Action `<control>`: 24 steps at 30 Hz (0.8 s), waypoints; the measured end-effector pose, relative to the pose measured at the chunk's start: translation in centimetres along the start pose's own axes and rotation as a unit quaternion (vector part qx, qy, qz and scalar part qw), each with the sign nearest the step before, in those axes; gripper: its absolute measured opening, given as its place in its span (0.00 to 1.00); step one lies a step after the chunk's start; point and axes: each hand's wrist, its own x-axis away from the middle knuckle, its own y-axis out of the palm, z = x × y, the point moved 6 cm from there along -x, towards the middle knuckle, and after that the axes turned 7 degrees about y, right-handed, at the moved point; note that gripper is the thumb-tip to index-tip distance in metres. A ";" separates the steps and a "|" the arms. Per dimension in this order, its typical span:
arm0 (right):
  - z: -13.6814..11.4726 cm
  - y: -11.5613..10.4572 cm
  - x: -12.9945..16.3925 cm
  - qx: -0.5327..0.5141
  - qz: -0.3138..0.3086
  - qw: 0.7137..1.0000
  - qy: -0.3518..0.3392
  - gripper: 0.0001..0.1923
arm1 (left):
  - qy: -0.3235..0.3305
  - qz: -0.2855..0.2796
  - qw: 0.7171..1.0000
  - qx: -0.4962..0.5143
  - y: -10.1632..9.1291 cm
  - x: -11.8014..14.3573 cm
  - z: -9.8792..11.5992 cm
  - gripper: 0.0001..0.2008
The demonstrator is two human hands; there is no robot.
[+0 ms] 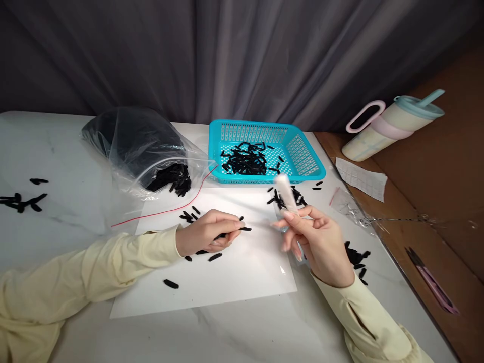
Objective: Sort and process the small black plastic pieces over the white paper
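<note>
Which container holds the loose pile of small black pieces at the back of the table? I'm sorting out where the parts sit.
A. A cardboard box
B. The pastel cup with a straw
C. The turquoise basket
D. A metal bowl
C: the black pieces lie heaped on the floor of the turquoise basket, which stands just behind the white sheet.

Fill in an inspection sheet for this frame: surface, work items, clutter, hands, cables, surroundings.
Surface: white table with a white sheet on it.
Work items: small black pieces scattered on the sheet; more in the turquoise basket and the zip bag.
Clutter: tumbler, paper slip, snips.
Hands: left hand pinches black pieces; right hand holds a white tube.
Cables: nothing seen.
Surroundings: grey curtain, brown side surface.
</note>
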 end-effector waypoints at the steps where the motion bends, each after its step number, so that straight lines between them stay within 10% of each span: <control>1: 0.0 0.3 0.1 -0.009 -0.012 1.000 0.009 0.16 | 0.003 -0.001 1.000 -0.008 0.0 0.0 0.1 0.18; 11: 0.9 2.6 1.1 0.023 -0.153 0.985 0.079 0.15 | 0.010 -0.004 1.000 -0.025 -0.1 0.0 0.0 0.18; 15: 0.6 1.9 0.9 0.171 -0.101 0.980 0.003 0.15 | 0.005 0.004 1.000 -0.007 -0.2 0.0 -0.1 0.18; 24: -1.1 2.3 1.6 0.443 -0.125 0.862 -0.213 0.07 | 0.026 0.017 0.999 -0.008 -0.4 0.0 -0.1 0.18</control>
